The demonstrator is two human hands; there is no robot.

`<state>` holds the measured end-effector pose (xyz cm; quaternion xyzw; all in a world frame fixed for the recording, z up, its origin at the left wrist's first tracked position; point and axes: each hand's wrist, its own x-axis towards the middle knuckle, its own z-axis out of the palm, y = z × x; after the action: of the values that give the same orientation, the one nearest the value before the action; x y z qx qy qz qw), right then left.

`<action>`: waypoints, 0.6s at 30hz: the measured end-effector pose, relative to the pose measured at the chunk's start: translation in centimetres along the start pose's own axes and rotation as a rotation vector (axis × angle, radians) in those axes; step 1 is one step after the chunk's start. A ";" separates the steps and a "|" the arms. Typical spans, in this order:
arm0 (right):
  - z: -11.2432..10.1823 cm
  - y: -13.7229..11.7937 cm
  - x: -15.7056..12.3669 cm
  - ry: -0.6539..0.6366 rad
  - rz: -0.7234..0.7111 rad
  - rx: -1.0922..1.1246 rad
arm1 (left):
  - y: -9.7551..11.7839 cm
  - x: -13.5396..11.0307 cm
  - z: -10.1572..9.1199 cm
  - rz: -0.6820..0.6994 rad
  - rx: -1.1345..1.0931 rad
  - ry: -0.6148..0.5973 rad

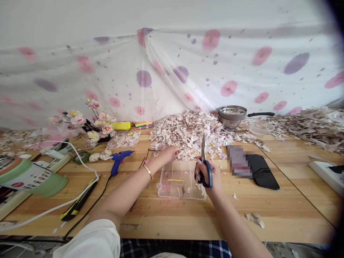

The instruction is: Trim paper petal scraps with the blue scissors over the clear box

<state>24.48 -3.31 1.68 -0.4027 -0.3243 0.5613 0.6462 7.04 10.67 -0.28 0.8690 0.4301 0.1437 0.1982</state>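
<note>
My right hand (pixel 208 173) is closed round the blue handles of a pair of scissors (pixel 204 161), blades pointing up. It hovers over the right side of a clear plastic compartment box (pixel 172 184) lying on the wooden table. My left hand (pixel 170 154), with a gold bangle at the wrist, reaches to the near edge of a big heap of pale petal-like scraps (pixel 188 132). Its fingers are curled in a pinch; what they hold is too small to make out. A short yellow strip lies inside the box.
A blue glue gun (pixel 119 159) and its black cord lie left of the box. Handmade flowers (pixel 96 123), a yellow-black utility knife (pixel 76 206), a green fan, stacked metal bowls (pixel 232 116), a black phone (pixel 262 172) and a white power strip (pixel 326 173) surround the area.
</note>
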 end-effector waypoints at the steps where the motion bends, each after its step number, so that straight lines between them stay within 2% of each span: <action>1: 0.0 0.0 0.0 0.000 0.001 0.000 | 0.0 0.1 -0.1 -0.013 0.000 0.009; 7: -0.1 0.2 0.2 -0.004 -0.016 -0.008 | -0.2 0.2 -1.6 -0.044 -0.062 0.115; 10: -0.2 0.3 0.2 -0.006 -0.018 -0.014 | 0.3 -0.6 -2.3 -0.030 -0.109 0.156; 14: -0.1 0.2 0.2 0.003 -0.016 -0.016 | 2.0 -3.2 -3.1 0.009 -0.203 0.155; 18: 0.0 0.1 0.2 0.015 -0.010 -0.022 | 3.4 -6.1 -3.9 -0.023 -0.340 0.171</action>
<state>24.44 -3.08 1.55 -0.4125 -0.3276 0.5513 0.6470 4.15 4.74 4.23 0.8026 0.4246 0.2854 0.3067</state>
